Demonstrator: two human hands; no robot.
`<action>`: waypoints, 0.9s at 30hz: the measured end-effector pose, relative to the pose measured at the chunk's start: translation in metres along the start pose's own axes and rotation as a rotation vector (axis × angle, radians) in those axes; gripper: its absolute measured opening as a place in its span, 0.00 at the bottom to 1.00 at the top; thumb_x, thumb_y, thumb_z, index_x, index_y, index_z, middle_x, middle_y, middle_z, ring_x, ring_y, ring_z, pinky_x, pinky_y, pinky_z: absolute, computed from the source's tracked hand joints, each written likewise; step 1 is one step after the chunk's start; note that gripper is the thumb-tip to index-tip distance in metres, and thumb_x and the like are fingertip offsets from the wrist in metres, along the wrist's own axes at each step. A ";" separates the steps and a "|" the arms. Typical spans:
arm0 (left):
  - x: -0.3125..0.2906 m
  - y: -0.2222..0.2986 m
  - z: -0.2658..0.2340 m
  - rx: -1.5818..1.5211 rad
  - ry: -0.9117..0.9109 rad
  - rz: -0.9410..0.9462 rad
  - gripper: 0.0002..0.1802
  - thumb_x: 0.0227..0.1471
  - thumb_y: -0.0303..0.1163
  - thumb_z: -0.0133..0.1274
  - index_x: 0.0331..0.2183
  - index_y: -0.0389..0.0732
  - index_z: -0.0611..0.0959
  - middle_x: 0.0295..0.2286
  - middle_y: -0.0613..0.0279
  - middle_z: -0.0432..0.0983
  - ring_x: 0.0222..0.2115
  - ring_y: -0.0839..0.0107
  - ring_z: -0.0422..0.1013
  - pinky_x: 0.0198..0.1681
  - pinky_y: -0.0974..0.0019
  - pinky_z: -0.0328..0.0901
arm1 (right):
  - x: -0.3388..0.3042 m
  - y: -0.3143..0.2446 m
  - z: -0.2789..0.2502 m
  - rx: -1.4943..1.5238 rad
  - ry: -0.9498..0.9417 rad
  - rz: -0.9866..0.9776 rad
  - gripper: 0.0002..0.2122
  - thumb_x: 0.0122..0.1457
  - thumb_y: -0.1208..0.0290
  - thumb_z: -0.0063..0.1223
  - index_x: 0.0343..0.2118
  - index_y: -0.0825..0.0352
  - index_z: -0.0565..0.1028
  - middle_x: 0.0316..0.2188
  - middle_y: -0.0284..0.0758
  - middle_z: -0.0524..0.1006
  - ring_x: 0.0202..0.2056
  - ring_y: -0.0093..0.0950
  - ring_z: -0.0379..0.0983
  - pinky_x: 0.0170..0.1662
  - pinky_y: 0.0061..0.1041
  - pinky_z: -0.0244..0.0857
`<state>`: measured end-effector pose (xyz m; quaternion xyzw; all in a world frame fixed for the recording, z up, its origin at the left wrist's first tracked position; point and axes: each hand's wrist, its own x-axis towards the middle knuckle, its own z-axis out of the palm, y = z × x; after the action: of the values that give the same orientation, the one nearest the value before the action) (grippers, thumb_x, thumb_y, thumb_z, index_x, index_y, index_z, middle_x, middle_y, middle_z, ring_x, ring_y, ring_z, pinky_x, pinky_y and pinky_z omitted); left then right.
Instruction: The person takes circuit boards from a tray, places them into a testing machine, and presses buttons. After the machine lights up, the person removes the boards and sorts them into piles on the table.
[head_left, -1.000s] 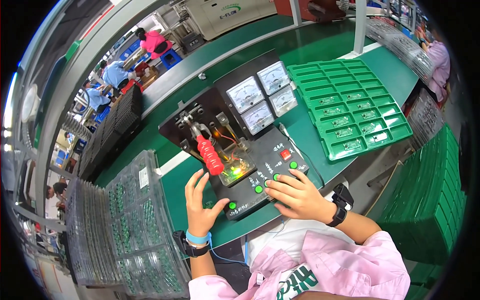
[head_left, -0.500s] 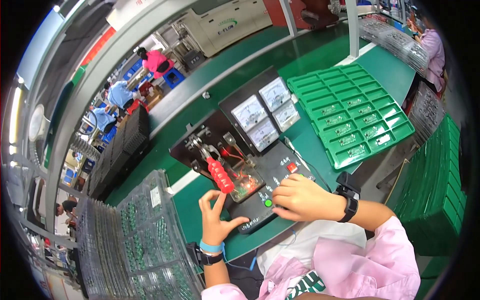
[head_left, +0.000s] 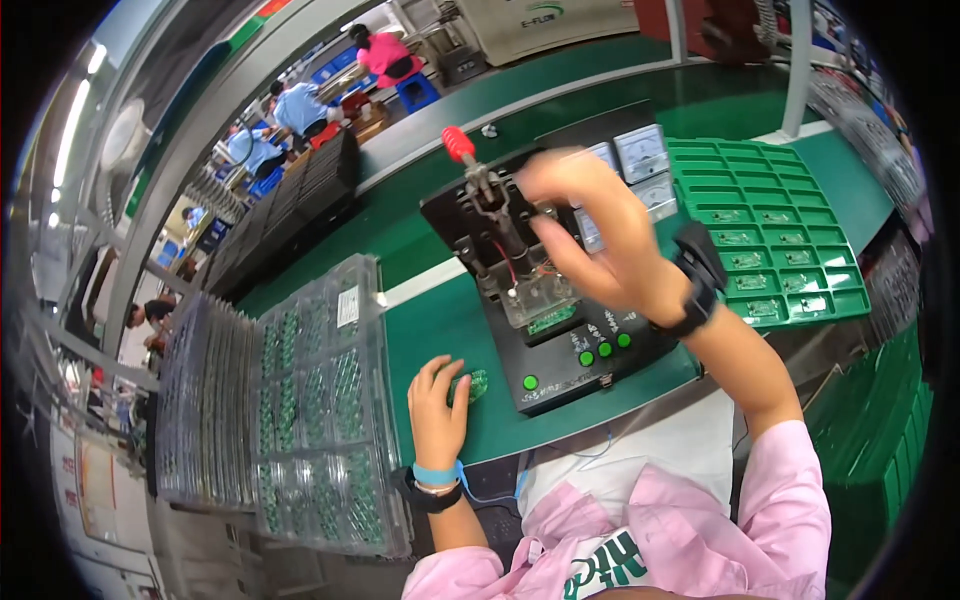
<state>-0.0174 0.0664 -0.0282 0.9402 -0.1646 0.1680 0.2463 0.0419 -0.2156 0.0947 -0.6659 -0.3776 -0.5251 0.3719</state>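
Note:
My left hand (head_left: 436, 412), closed, holds a small green circuit board (head_left: 479, 385) by thumb and fingertips, low over the green bench left of a black test fixture (head_left: 540, 390). My right hand (head_left: 610, 225), blurred, hovers over the fixture's right side, thumb and fingers apart, with nothing visible in it. Beside it the toggle clamp's red handle (head_left: 458, 143) stands raised, touched by neither hand. Another green circuit board (head_left: 553, 319) sits in the fixture under a clear block (head_left: 538, 297). Green buttons (head_left: 605, 349) line the fixture's front. My right hand partly hides the panel meters (head_left: 641, 153).
At right lies a green compartment tray (head_left: 765, 185) with boards in some pockets. Stacked clear trays (head_left: 310, 400) of green boards stand at left. Black trays (head_left: 290, 215) sit behind them. More green trays (head_left: 865, 430) are stacked at the lower right. Several people work far off.
My right hand has risen from the buttons to beside the clamp. The red handle has swung up. My left hand has left the handle area and now has a board. The view has shifted.

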 end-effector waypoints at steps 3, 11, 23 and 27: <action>-0.025 -0.002 0.001 -0.017 0.042 -0.057 0.16 0.50 0.29 0.58 0.42 0.37 0.81 0.47 0.51 0.71 0.49 0.53 0.68 0.52 0.57 0.62 | -0.046 -0.021 -0.028 -0.024 -0.541 -0.085 0.09 0.54 0.76 0.51 0.39 0.65 0.74 0.17 0.31 0.74 0.16 0.30 0.71 0.20 0.26 0.62; -0.034 0.007 0.021 -0.034 0.099 -0.007 0.13 0.47 0.25 0.60 0.39 0.35 0.80 0.46 0.52 0.72 0.47 0.53 0.68 0.49 0.57 0.65 | -0.084 -0.026 -0.008 -0.428 -0.936 0.005 0.07 0.47 0.73 0.52 0.29 0.70 0.75 0.11 0.34 0.72 0.15 0.32 0.74 0.18 0.29 0.65; -0.043 0.006 0.021 -0.150 0.150 -0.045 0.09 0.49 0.18 0.54 0.36 0.33 0.79 0.33 0.52 0.77 0.34 0.57 0.74 0.38 0.61 0.68 | -0.098 -0.021 -0.065 -0.340 -0.518 0.123 0.04 0.45 0.76 0.55 0.25 0.66 0.72 0.15 0.31 0.71 0.16 0.31 0.72 0.18 0.31 0.65; -0.043 0.009 0.020 -0.126 0.295 -0.080 0.09 0.50 0.18 0.53 0.37 0.32 0.79 0.33 0.52 0.77 0.33 0.58 0.74 0.39 0.61 0.67 | -0.117 0.026 -0.141 -0.606 -0.274 0.373 0.05 0.47 0.77 0.56 0.29 0.65 0.73 0.24 0.36 0.73 0.25 0.36 0.73 0.27 0.32 0.69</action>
<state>-0.0547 0.0581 -0.0579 0.8939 -0.0992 0.2835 0.3327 -0.0130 -0.3659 0.0020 -0.8670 -0.1238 -0.4422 0.1935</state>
